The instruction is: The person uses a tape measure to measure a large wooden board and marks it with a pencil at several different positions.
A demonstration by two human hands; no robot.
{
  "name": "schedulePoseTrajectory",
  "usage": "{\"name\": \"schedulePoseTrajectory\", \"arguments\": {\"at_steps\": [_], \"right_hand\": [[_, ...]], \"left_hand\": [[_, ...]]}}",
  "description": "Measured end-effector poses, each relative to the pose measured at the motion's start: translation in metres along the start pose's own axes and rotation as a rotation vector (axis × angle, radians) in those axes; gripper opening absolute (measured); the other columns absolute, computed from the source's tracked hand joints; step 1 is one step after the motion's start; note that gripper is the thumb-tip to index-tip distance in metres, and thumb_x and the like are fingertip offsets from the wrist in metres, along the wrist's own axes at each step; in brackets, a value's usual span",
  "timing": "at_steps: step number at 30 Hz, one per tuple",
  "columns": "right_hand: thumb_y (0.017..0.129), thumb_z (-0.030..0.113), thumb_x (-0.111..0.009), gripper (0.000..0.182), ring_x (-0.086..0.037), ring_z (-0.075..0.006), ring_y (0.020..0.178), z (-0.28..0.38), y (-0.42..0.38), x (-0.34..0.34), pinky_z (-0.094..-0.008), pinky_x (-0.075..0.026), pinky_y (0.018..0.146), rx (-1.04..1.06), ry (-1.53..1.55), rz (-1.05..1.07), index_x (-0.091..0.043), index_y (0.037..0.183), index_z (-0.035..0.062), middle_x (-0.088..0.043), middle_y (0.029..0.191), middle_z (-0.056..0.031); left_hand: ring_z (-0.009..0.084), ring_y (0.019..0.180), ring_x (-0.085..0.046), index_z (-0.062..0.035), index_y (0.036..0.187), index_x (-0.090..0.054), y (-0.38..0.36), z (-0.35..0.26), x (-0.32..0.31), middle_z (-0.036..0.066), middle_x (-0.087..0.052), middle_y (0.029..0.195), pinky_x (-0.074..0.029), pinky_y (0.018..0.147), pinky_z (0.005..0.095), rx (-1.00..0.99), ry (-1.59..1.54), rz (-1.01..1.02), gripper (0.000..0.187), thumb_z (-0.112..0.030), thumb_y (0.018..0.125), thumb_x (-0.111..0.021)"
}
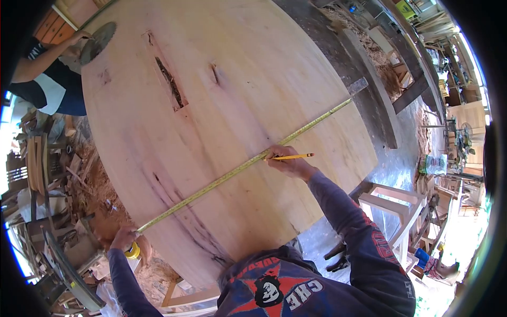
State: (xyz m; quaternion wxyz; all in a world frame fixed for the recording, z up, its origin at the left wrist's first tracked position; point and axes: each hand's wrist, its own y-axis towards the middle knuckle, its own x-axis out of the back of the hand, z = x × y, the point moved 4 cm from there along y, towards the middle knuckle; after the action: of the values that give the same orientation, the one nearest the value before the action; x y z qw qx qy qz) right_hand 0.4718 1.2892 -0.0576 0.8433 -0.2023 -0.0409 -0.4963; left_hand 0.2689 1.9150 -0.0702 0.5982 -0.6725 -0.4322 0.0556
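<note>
Right hand (289, 165) pinches a yellow pencil (293, 156), tip down against the tape measure (240, 168) stretched across the big round wooden slab (222, 105). Left hand (123, 239) closes on the tape's yellow case (132, 251) at the slab's near edge, pinning it there. At the far rim another person's hand (79, 37) rests by a circular saw blade (98, 42).
</note>
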Motion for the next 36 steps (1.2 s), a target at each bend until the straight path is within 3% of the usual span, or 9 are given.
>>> {"name": "schedulePoseTrajectory", "arguments": {"at_steps": [9,18,21,25,28,31,33,34,36], "right_hand": [[0.081,0.010,-0.060,0.009,-0.056,-0.0157,0.068,-0.003,0.001,-0.001,-0.0322,-0.044,0.060,0.015,0.005,-0.024,-0.058,0.082,0.0018,-0.059,0.075,-0.0079],[0.081,0.009,-0.060,0.009,-0.056,-0.0152,0.067,0.001,-0.001,-0.001,-0.0317,-0.044,0.059,0.026,-0.017,-0.036,-0.055,0.079,0.0020,-0.059,0.073,-0.0076],[0.082,0.010,-0.062,0.010,-0.054,-0.0125,0.066,0.000,0.001,0.000,-0.0302,-0.042,0.057,0.056,-0.010,-0.031,-0.056,0.080,0.0020,-0.058,0.072,-0.0055],[0.083,0.011,-0.063,0.012,-0.052,-0.0113,0.065,0.009,-0.003,-0.003,-0.0299,-0.041,0.056,0.089,0.032,-0.090,-0.056,0.080,0.0022,-0.057,0.070,-0.0048],[0.082,0.010,-0.062,0.010,-0.054,-0.0146,0.064,0.006,-0.005,-0.007,-0.0327,-0.043,0.057,0.137,-0.073,-0.154,-0.056,0.080,0.0026,-0.058,0.069,-0.0053],[0.082,0.009,-0.061,0.006,-0.057,-0.0145,0.072,-0.024,-0.007,-0.042,-0.0310,-0.047,0.063,0.116,-0.659,-0.151,-0.058,0.086,0.0060,-0.059,0.078,-0.0057],[0.085,0.014,-0.063,0.013,-0.058,-0.0233,0.088,-0.008,-0.078,-0.106,-0.0340,-0.047,0.076,0.292,0.246,0.389,-0.059,0.097,0.0086,-0.058,0.094,-0.0079],[0.085,0.012,-0.063,0.012,-0.056,-0.0255,0.093,0.045,-0.108,-0.130,-0.0339,-0.046,0.080,0.649,0.256,0.443,-0.059,0.096,0.0081,-0.057,0.096,-0.0093],[0.085,0.011,-0.063,0.013,-0.059,-0.0256,0.089,0.093,-0.145,-0.155,-0.0343,-0.048,0.077,0.472,0.159,0.462,-0.059,0.095,0.0041,-0.060,0.092,-0.0112]], "left_hand": [[0.0075,0.065,-0.050,0.0011,0.083,-0.066,0.003,0.002,-0.011,-0.003,-0.054,0.068,-0.041,0.060,0.0261,-0.063,-0.146,0.031,0.011,-0.009,0.085,-0.062],[0.0096,0.064,-0.053,0.0022,0.083,-0.064,0.014,0.024,-0.015,0.000,-0.057,0.066,-0.042,0.061,0.0275,-0.097,-0.234,0.006,0.012,-0.010,0.084,-0.063],[0.0097,0.065,-0.053,0.0023,0.083,-0.065,-0.003,-0.011,-0.010,0.000,-0.057,0.066,-0.042,0.061,0.0275,-0.077,-0.090,0.028,0.013,-0.011,0.084,-0.063],[0.0100,0.065,-0.053,0.0018,0.083,-0.065,0.010,0.015,-0.014,0.000,-0.057,0.066,-0.042,0.060,0.0284,-0.161,-0.100,-0.005,0.013,-0.011,0.084,-0.063],[0.0097,0.064,-0.053,0.0012,0.085,-0.066,0.018,0.026,-0.017,0.000,-0.057,0.067,-0.042,0.061,0.0279,-0.169,-0.056,-0.018,0.012,-0.010,0.083,-0.064],[0.0107,0.065,-0.055,0.0012,0.086,-0.066,0.013,0.020,-0.016,0.003,-0.059,0.067,-0.044,0.061,0.0283,-0.188,-0.053,-0.074,0.012,-0.009,0.081,-0.064],[0.0119,0.066,-0.057,0.0011,0.087,-0.066,0.004,0.007,-0.014,0.005,-0.060,0.067,-0.045,0.062,0.0290,-0.208,0.042,-0.174,0.013,-0.009,0.079,-0.064],[0.0155,0.068,-0.059,-0.0005,0.088,-0.066,0.002,0.009,-0.015,0.009,-0.061,0.070,-0.045,0.063,0.0312,-0.173,0.029,-0.201,0.014,-0.011,0.079,-0.063],[0.0226,0.073,-0.064,-0.0036,0.089,-0.068,0.001,0.012,-0.020,0.015,-0.064,0.074,-0.047,0.065,0.0357,-0.110,0.004,-0.246,0.017,-0.015,0.078,-0.062]]}}
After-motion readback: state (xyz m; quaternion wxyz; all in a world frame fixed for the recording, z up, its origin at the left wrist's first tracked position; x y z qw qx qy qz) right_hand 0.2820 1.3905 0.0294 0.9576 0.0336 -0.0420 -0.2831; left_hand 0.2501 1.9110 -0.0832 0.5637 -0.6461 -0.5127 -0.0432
